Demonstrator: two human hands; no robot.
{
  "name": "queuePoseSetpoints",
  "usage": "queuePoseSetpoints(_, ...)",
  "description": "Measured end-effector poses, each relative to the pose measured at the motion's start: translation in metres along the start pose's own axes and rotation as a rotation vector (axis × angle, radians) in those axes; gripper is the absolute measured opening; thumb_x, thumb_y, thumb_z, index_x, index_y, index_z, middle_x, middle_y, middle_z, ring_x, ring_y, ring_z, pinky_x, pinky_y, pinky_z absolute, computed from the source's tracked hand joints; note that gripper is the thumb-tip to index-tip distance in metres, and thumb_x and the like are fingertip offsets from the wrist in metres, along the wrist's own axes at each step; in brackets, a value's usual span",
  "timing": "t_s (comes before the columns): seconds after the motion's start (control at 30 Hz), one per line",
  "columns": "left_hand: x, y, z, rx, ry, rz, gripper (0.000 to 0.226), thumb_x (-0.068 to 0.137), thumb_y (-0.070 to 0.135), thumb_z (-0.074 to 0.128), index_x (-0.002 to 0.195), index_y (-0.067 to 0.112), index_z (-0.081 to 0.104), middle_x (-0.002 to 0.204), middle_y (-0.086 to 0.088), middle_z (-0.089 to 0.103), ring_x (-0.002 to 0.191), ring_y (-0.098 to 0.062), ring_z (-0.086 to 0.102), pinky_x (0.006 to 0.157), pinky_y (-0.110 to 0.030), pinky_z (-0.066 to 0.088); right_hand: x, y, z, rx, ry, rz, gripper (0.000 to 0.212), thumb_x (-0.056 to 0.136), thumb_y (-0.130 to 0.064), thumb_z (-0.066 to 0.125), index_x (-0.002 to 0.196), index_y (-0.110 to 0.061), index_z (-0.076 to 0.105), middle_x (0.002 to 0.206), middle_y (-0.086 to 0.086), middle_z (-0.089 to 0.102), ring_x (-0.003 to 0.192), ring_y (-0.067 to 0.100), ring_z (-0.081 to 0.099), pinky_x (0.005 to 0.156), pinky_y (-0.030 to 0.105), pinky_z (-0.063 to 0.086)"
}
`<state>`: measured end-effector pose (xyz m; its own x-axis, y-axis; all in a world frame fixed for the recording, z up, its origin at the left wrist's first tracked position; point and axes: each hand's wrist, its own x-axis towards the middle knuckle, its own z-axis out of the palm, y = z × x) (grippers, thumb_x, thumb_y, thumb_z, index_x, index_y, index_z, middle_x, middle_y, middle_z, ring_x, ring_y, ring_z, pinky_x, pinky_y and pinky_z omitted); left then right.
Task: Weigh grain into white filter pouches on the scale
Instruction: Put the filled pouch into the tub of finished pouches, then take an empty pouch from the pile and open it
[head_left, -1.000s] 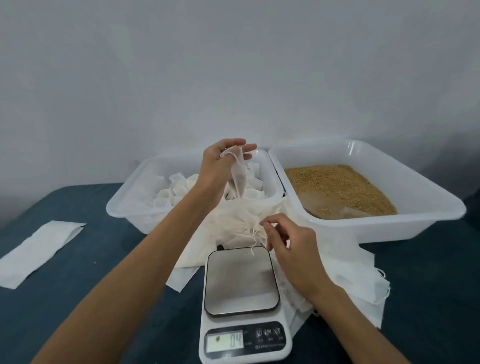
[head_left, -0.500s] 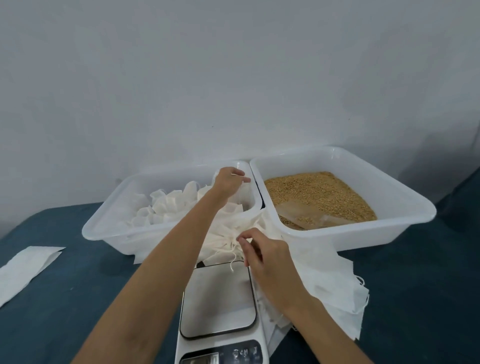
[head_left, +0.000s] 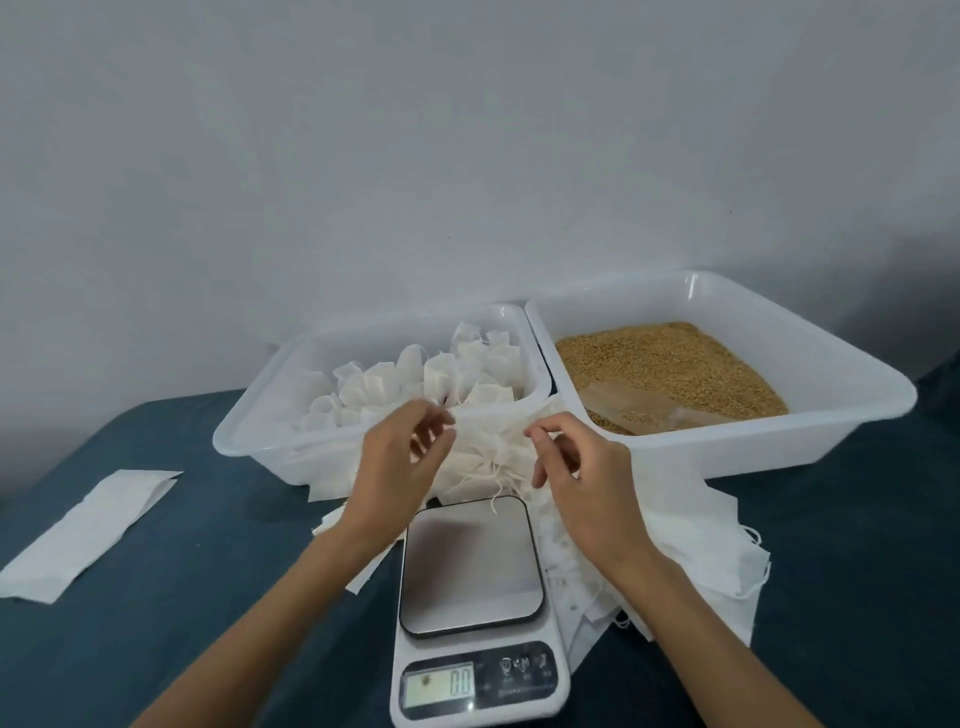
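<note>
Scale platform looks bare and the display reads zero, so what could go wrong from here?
A loose drawstring from the pile of empty pouches hangs over the scale platform's far edge and may skew the reading. Both hands, left hand and right hand, work in that tangle; pulling one pouch could drag others onto the platform.

White plastic tubs (head_left: 727, 452) hold golden-brown grain (head_left: 675, 364) and white pouches (head_left: 415, 384) on dark teal cloth (head_left: 208, 597); the white scale (head_left: 478, 680) has a steel-grey plate.

Home packing spot, blue cloth-covered surface (head_left: 182, 571), plain wall (head_left: 467, 156), kitchen scale (head_left: 475, 608)
</note>
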<state>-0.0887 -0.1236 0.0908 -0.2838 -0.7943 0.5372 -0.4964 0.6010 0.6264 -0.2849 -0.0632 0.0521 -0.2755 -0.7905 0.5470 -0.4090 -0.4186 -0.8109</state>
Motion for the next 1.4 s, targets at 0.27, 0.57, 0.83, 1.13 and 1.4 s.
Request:
queuePoseSetpoints(0.27, -0.080, -0.069, -0.050, 0.404, -0.215, -0.068, 0.026, 0.088, 0.017, 0.085, 0.113, 0.015, 0.077, 0.113, 0.005, 0.065, 0.108, -0.015, 0.060, 0.094, -0.032, 0.049, 0.001, -0.001, 0.000, 0.004, 0.012, -0.025, 0.012, 0.101, -0.020, 0.060, 0.094, -0.025, 0.068, 0.061, -0.008, 0.064, 0.055, 0.011, 0.063, 0.055, 0.008, 0.040)
queuePoseSetpoints(0.57, -0.077, -0.082, -0.042, 0.687, -0.049, 0.220, 0.031, 0.070, -0.010, 0.090, 0.095, 0.003, 0.077, 0.098, -0.012, 0.071, 0.079, -0.036, 0.066, 0.061, -0.043, 0.055, -0.001, -0.002, 0.003, -0.016, -0.027, -0.021, 0.011, 0.101, -0.020, 0.060, 0.095, -0.024, 0.068, 0.060, -0.006, 0.065, 0.055, 0.011, 0.063, 0.054, 0.010, 0.042)
queuePoseSetpoints(0.83, -0.067, -0.045, -0.043, 0.238, 0.285, 0.111, 0.008, 0.097, 0.009, 0.065, 0.097, 0.013, 0.072, 0.095, 0.013, 0.065, 0.085, -0.006, 0.061, 0.079, -0.012, 0.047, -0.002, -0.003, 0.003, 0.002, -0.059, -0.013, 0.011, 0.100, -0.018, 0.061, 0.095, -0.023, 0.069, 0.060, -0.006, 0.065, 0.055, 0.008, 0.062, 0.056, 0.006, 0.039)
queuePoseSetpoints(1.13, -0.071, -0.064, -0.036, 0.710, -0.168, 0.194, 0.056, 0.062, -0.008, 0.092, 0.113, 0.011, 0.078, 0.122, -0.016, 0.070, 0.104, -0.043, 0.069, 0.075, -0.052, 0.058, -0.004, -0.004, 0.005, -0.009, -0.086, -0.001, 0.011, 0.100, -0.019, 0.061, 0.093, -0.023, 0.068, 0.059, -0.005, 0.064, 0.054, 0.007, 0.060, 0.056, 0.007, 0.038)
queuePoseSetpoints(1.4, -0.056, -0.071, -0.053, 0.632, 0.184, 0.216, 0.025, 0.080, -0.017, 0.077, 0.095, 0.003, 0.076, 0.101, -0.008, 0.073, 0.087, -0.034, 0.065, 0.065, -0.043, 0.055, -0.004, -0.005, 0.004, -0.009, -0.088, 0.003, 0.010, 0.100, -0.019, 0.061, 0.095, -0.021, 0.069, 0.059, -0.005, 0.065, 0.056, 0.009, 0.062, 0.057, 0.007, 0.039)
